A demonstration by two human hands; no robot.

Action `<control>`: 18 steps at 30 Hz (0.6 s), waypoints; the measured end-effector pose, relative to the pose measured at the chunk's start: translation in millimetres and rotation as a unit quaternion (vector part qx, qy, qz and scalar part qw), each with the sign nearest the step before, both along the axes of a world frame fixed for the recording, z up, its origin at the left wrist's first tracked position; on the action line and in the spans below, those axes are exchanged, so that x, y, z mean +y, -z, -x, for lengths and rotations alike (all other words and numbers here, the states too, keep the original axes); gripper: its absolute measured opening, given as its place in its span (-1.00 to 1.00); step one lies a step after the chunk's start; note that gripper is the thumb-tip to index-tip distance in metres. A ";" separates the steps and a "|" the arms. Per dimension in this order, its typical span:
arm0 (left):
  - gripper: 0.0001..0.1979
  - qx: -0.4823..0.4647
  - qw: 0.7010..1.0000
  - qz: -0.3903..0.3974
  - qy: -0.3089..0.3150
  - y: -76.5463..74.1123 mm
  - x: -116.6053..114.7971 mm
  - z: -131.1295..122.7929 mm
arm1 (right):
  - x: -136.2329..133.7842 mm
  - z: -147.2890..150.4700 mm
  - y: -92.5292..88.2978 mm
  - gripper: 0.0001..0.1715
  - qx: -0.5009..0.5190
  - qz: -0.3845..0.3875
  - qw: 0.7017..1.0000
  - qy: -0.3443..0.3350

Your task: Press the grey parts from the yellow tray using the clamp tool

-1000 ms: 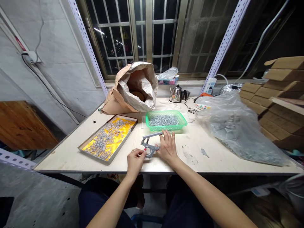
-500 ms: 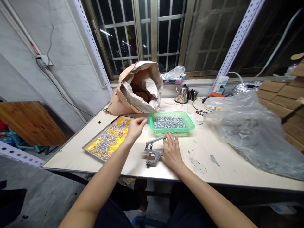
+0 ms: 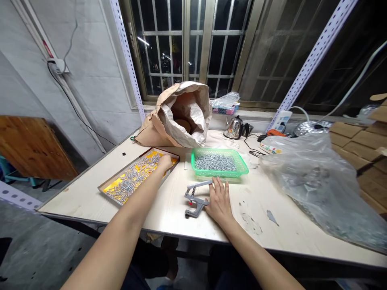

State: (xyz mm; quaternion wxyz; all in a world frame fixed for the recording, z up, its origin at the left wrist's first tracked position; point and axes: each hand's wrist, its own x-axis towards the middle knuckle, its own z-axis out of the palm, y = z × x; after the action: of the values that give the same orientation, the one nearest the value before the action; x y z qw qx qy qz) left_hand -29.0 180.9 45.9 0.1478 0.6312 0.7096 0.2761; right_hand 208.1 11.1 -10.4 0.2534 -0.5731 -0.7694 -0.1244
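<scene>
My left hand (image 3: 165,162) reaches into the far right corner of a shallow tray (image 3: 121,170); its fingers are hidden from me. Small silver metal pieces (image 3: 131,183), like short pins, lie scattered over the tray's yellow lining. My right hand (image 3: 220,201) rests on the table, closed loosely around the handles of grey spring-loaded pliers (image 3: 198,205). Their jaw end points left and has a small red part. Just beyond that hand stands a green plastic basket (image 3: 219,174), holding a heap of similar silver pieces (image 3: 215,162).
A large open paper sack (image 3: 151,131) lies at the back. Behind the basket are a metal kettle (image 3: 233,128) and a black cable (image 3: 255,152). A clear plastic bag (image 3: 314,181) covers the right side, with cardboard boxes (image 3: 347,139) beyond. A grey scrap (image 3: 272,217) lies near the right hand.
My left hand has moved from beside the basket, left and down into the tray. My right hand stays on the pliers. The view has shifted slightly.
</scene>
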 end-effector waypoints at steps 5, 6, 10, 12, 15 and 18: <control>-0.94 -0.012 0.999 -0.025 0.019 -12.8 -21.8 1.9 | -1.0 -0.7 -2.1 -0.40 -0.007 0.007 1.000 0.007; -0.90 -0.033 0.998 -0.032 0.033 -14.2 -35.2 2.1 | -1.4 -0.5 -2.6 -0.40 -0.008 0.006 1.000 0.010; -0.80 -0.299 0.950 -0.042 0.077 2.1 -114.4 -6.8 | -3.5 1.3 -4.5 -0.37 -0.015 -0.004 0.999 0.028; -0.72 -0.395 0.917 -0.025 0.048 20.6 -153.8 -17.8 | -5.1 2.7 -5.8 -0.36 -0.024 -0.009 0.999 0.033; -0.52 -0.491 0.871 0.006 0.031 45.0 -189.5 -36.9 | -7.6 4.8 -7.4 -0.34 -0.036 -0.024 0.998 0.037; -0.31 -0.524 0.851 0.022 0.036 53.3 -198.1 -49.0 | -9.4 6.2 -7.9 -0.32 -0.039 -0.037 0.998 0.040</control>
State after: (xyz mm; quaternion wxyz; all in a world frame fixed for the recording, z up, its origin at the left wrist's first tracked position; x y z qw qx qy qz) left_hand 20.0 -17.3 -7.4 0.5214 0.4146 0.5099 0.5443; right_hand 201.9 1.8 -2.5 0.2385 -0.5885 -0.7501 -0.1850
